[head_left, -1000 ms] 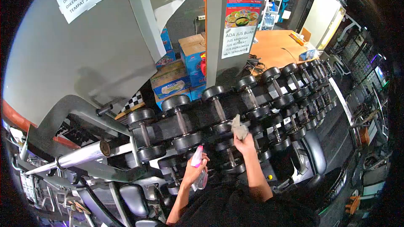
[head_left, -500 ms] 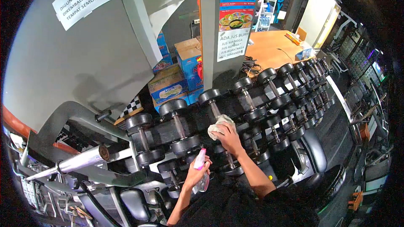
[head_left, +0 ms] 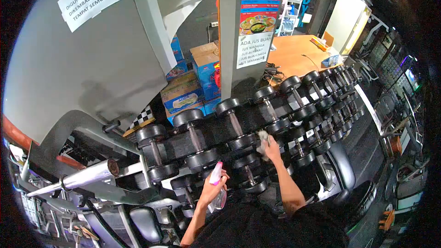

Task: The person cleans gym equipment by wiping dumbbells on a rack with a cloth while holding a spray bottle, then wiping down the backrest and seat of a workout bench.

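My left hand point(head_left: 212, 189) is wrapped round a clear spray bottle point(head_left: 216, 174) with a pink and white top, in front of the dumbbell rack. My right hand point(head_left: 272, 148) grips a crumpled pale cloth point(head_left: 263, 141) beside the lower end of a dumbbell point(head_left: 236, 124) on the upper tier. Whether the cloth touches that dumbbell, I cannot tell. Another dumbbell point(head_left: 195, 137) lies to the left on the same tier, and one on the lower tier point(head_left: 249, 174) sits between my two hands.
Several more dumbbells run back to the right. A metal bar end point(head_left: 113, 167) juts in from the left. Behind the rack stand a grey pillar point(head_left: 229, 80), stacked blue boxes point(head_left: 183, 98) and a wooden table point(head_left: 294, 48). A padded bench point(head_left: 342, 165) is at the right.
My right hand and the cloth have moved right, off the handle of the upper dumbbell where they were half a second ago. My left hand still holds the bottle in nearly the same place.
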The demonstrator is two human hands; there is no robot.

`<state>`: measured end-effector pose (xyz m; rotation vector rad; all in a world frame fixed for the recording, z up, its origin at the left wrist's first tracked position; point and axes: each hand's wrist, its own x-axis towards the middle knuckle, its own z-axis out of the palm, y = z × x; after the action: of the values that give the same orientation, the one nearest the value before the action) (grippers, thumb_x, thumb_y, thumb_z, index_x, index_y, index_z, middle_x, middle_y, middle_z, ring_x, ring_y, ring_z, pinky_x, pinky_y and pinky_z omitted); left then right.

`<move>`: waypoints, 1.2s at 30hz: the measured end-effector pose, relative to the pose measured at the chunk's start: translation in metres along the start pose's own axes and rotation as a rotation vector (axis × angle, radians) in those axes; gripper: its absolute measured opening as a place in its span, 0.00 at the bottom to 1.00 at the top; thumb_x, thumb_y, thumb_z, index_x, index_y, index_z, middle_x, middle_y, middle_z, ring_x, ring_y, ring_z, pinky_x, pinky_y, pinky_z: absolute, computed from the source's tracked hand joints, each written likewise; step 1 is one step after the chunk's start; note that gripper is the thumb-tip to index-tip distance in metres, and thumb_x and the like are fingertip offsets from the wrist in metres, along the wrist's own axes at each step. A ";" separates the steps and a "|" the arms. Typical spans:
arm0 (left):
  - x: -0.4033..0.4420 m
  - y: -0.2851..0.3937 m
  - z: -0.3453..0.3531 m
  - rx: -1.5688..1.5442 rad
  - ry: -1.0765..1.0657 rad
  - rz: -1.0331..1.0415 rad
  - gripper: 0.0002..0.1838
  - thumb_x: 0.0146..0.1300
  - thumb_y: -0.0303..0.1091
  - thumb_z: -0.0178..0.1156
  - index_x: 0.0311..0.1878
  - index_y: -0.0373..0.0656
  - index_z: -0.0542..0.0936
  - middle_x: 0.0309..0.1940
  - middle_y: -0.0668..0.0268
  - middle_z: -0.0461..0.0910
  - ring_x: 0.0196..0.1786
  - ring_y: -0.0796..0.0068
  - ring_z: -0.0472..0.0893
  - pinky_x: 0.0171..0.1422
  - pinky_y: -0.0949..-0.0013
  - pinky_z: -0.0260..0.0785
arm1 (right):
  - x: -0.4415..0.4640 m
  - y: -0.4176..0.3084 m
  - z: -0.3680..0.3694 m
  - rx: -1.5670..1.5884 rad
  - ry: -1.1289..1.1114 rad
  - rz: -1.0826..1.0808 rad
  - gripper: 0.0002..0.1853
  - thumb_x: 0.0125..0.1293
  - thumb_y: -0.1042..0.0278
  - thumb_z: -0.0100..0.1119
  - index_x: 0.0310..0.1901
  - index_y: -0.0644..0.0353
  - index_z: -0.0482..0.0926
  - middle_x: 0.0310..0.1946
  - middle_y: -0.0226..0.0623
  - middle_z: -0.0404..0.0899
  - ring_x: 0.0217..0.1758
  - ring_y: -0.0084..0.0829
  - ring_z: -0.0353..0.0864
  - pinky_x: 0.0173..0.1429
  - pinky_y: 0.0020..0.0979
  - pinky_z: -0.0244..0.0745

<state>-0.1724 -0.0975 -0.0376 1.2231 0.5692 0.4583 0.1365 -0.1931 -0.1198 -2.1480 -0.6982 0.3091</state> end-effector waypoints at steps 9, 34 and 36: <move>0.003 0.002 0.004 -0.040 -0.027 -0.008 0.15 0.66 0.32 0.58 0.52 0.36 0.71 0.37 0.63 0.78 0.26 0.79 0.77 0.30 0.73 0.73 | -0.012 -0.076 0.019 -0.200 -0.059 -0.804 0.24 0.50 0.78 0.64 0.52 0.57 0.75 0.59 0.43 0.68 0.62 0.48 0.67 0.66 0.42 0.65; 0.011 -0.002 0.008 0.043 -0.012 0.038 0.15 0.67 0.29 0.55 0.55 0.35 0.69 0.39 0.62 0.79 0.27 0.77 0.79 0.34 0.71 0.74 | -0.004 -0.046 0.032 -0.078 -0.006 -0.641 0.24 0.49 0.75 0.66 0.51 0.57 0.76 0.57 0.43 0.70 0.61 0.48 0.70 0.62 0.42 0.69; 0.006 0.004 0.005 -0.029 0.052 0.070 0.14 0.65 0.29 0.57 0.52 0.35 0.71 0.37 0.63 0.78 0.24 0.78 0.78 0.29 0.73 0.72 | -0.002 -0.046 0.037 -0.059 0.035 -0.574 0.21 0.52 0.72 0.65 0.50 0.58 0.75 0.57 0.44 0.70 0.60 0.49 0.71 0.61 0.42 0.70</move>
<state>-0.1647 -0.0964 -0.0334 1.2088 0.5630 0.5569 0.1013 -0.1471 -0.1068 -1.8988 -1.2700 -0.0574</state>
